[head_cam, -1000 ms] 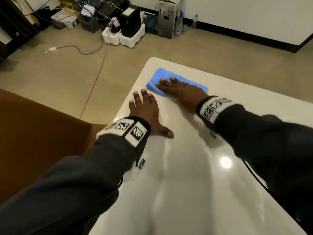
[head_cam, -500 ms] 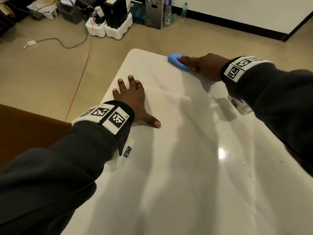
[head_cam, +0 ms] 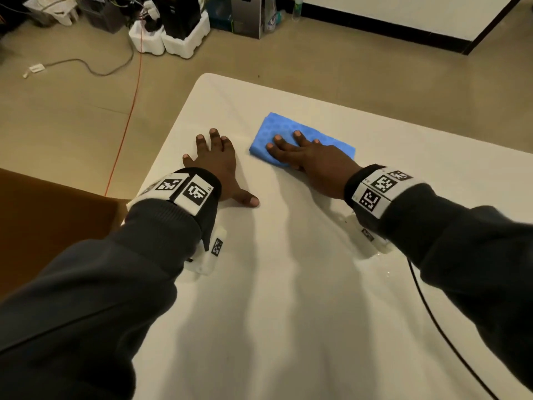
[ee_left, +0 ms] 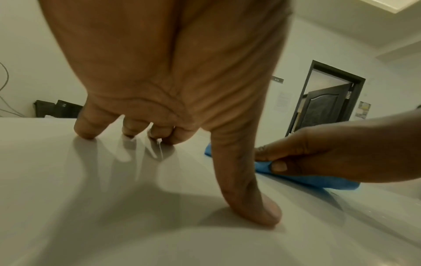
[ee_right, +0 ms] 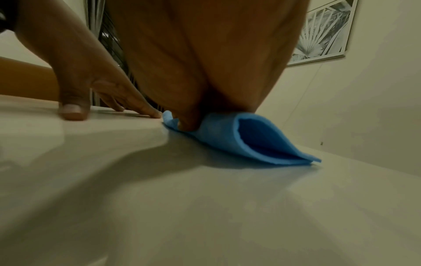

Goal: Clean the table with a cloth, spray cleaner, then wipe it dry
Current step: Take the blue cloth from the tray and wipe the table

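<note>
Since half a second ago we have dragged our right hand (head_cam: pixel 314 161) and the blue cloth (head_cam: pixel 284 131) back from the far edge of the table (head_cam: pixel 288 298) toward its left side, and the cloth, bunched small then, now lies spread in a folded rectangle. We press it flat against the white tabletop with straight fingers laid over its near half; from the right wrist view the cloth's right end (ee_right: pixel 262 140) curls up in an open fold. Our left hand (head_cam: pixel 220 171) has stayed braced near the table's left edge, fingers splayed and straight, thumb stretched out to the right, holding nothing. Both hands sit just beside each other, apart, the cloth's left edge close to the left hand's fingertips. On the floor beyond the table's far left corner we see white foam blocks (head_cam: pixel 170 39), a grey cable (head_cam: pixel 95 69) and a thin red cord (head_cam: pixel 129 111). A brown surface (head_cam: pixel 43 226) sits to the left.
</note>
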